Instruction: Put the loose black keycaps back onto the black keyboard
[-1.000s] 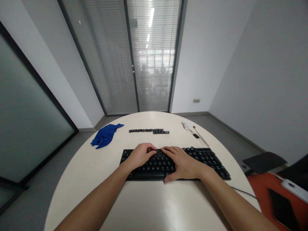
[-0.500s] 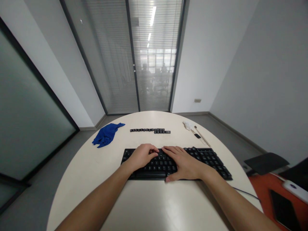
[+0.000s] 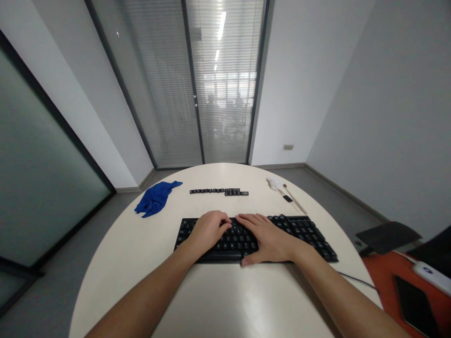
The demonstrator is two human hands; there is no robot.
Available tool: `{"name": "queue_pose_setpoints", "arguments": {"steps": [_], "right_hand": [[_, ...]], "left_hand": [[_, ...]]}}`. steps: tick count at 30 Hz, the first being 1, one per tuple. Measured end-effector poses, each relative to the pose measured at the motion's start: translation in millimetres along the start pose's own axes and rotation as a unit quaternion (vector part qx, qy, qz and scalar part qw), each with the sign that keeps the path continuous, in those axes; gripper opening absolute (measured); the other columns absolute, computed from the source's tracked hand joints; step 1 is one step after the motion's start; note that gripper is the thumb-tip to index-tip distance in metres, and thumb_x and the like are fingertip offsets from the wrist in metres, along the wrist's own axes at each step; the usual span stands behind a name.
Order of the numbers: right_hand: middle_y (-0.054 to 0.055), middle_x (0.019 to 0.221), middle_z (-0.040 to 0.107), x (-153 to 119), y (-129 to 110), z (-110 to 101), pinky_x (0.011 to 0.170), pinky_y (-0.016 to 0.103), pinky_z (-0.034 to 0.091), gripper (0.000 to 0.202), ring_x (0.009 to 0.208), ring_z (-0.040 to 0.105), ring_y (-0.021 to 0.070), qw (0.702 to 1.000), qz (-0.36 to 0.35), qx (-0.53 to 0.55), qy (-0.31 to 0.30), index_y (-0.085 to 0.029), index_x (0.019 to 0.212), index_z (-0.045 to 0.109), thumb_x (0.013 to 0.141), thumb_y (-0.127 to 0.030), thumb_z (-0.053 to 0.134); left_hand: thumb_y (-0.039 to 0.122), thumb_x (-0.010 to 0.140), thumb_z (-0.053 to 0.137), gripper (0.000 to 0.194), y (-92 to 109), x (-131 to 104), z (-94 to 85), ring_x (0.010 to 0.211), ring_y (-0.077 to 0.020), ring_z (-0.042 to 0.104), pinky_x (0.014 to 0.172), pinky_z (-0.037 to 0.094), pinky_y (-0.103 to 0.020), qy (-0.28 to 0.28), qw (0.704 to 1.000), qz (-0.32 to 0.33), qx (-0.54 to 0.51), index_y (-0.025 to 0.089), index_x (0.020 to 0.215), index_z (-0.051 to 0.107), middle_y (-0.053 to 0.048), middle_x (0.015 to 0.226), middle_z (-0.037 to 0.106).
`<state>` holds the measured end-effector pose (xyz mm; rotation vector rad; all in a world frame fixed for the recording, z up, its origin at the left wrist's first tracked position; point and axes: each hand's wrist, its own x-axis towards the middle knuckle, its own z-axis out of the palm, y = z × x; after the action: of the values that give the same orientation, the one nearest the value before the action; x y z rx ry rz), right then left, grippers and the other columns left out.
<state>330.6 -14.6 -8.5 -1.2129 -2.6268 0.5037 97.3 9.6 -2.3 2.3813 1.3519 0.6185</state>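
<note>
A black keyboard (image 3: 232, 243) lies across the middle of the table. Over its left half, my left hand (image 3: 210, 230) is closed, thumb and forefinger pinched together at the upper rows of keys. Whatever sits between those fingertips is too small or hidden to make out. My right hand (image 3: 269, 238) spans the keyboard from back to front, fingertips near the rear edge and thumb at the front edge, gripping it. Beyond the keyboard, several loose black keycaps (image 3: 232, 192) stand in a row, doubled up toward the right.
A crumpled blue cloth (image 3: 155, 198) lies at the left of the round table (image 3: 116, 263). At the back right are a white crumpled piece (image 3: 274, 184), a small black item (image 3: 287, 198) and a thin stick (image 3: 295, 199). A cable (image 3: 357, 280) runs off the right edge, near an orange seat (image 3: 382, 270).
Both hands keep nearly the same place on the keyboard. The left fingertips move only slightly, and the whole view has shifted a little.
</note>
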Motion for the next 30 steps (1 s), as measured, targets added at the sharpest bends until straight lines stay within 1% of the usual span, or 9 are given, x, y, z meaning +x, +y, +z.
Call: {"name": "queue_pose_setpoints", "arguments": {"steps": [5,12,17,20,23,26,30], "right_hand": [[0.019,0.159,0.036,-0.3,-0.4,-1.2,0.121,0.058,0.019,0.115,0.145,0.033,0.0394,1.0,0.004,-0.008,-0.007,-0.017,0.158,0.032,0.067,-0.074,0.073],[0.02,0.158,0.038,0.3,-0.4,-0.6,0.12,0.058,0.019,0.112,0.144,0.035,0.0403,1.0,-0.001,-0.011,-0.003,-0.017,0.156,0.036,0.067,-0.074,0.073],[0.019,0.157,0.039,-0.4,0.2,0.3,0.12,0.059,0.019,0.109,0.144,0.035,0.0407,1.0,-0.006,-0.008,0.005,-0.02,0.156,0.037,0.068,-0.074,0.073],[0.02,0.158,0.038,-0.4,0.0,0.4,0.12,0.058,0.019,0.111,0.144,0.034,0.0406,1.0,0.001,-0.012,0.0,-0.019,0.156,0.036,0.067,-0.074,0.073],[0.019,0.159,0.037,-0.1,-0.1,0.8,0.12,0.06,0.019,0.111,0.144,0.034,0.0409,1.0,0.006,-0.01,-0.001,-0.02,0.156,0.036,0.067,-0.074,0.073],[0.018,0.159,0.037,0.2,0.7,1.5,0.12,0.06,0.019,0.11,0.144,0.034,0.0406,1.0,0.001,-0.008,0.001,-0.021,0.156,0.036,0.067,-0.074,0.073],[0.019,0.158,0.038,0.5,0.6,0.7,0.12,0.059,0.019,0.111,0.145,0.034,0.04,1.0,0.004,-0.01,-0.003,-0.021,0.156,0.036,0.067,-0.075,0.073]], "left_hand": [[0.026,0.092,0.065,0.01,2.9,-1.1,-0.7,0.091,-0.0242,0.068,0.084,0.049,-0.034,-0.005,0.999,0.013,0.048,0.022,0.091,0.075,-0.004,0.096,0.076],[0.024,0.093,0.063,0.011,6.6,-3.3,-4.8,0.093,-0.0243,0.067,0.085,0.049,-0.034,-0.017,0.994,0.049,0.1,0.021,0.09,0.073,-0.004,0.096,0.074],[0.028,0.097,0.058,0.016,-0.2,-3.5,-10.4,0.095,-0.0231,0.065,0.087,0.048,-0.034,-0.034,0.988,0.118,0.095,0.021,0.093,0.072,-0.005,0.097,0.073],[0.03,0.099,0.052,0.023,-1.1,-4.2,-11.7,0.092,-0.0232,0.064,0.085,0.049,-0.034,-0.042,0.98,0.154,0.123,0.02,0.092,0.071,-0.006,0.094,0.071],[0.028,0.099,0.05,0.025,2.4,-6.5,-9.8,0.09,-0.0234,0.062,0.083,0.049,-0.035,-0.029,0.978,0.155,0.14,0.019,0.09,0.07,-0.008,0.09,0.069],[0.027,0.098,0.05,0.024,5.4,-9.5,-7.1,0.09,-0.0233,0.062,0.084,0.049,-0.036,-0.016,0.982,0.148,0.118,0.019,0.089,0.07,-0.008,0.089,0.068],[0.026,0.095,0.052,0.021,3.7,-12.7,-3.9,0.093,-0.0236,0.062,0.087,0.049,-0.037,-0.01,0.985,0.144,0.092,0.019,0.09,0.072,-0.008,0.092,0.07]]}}
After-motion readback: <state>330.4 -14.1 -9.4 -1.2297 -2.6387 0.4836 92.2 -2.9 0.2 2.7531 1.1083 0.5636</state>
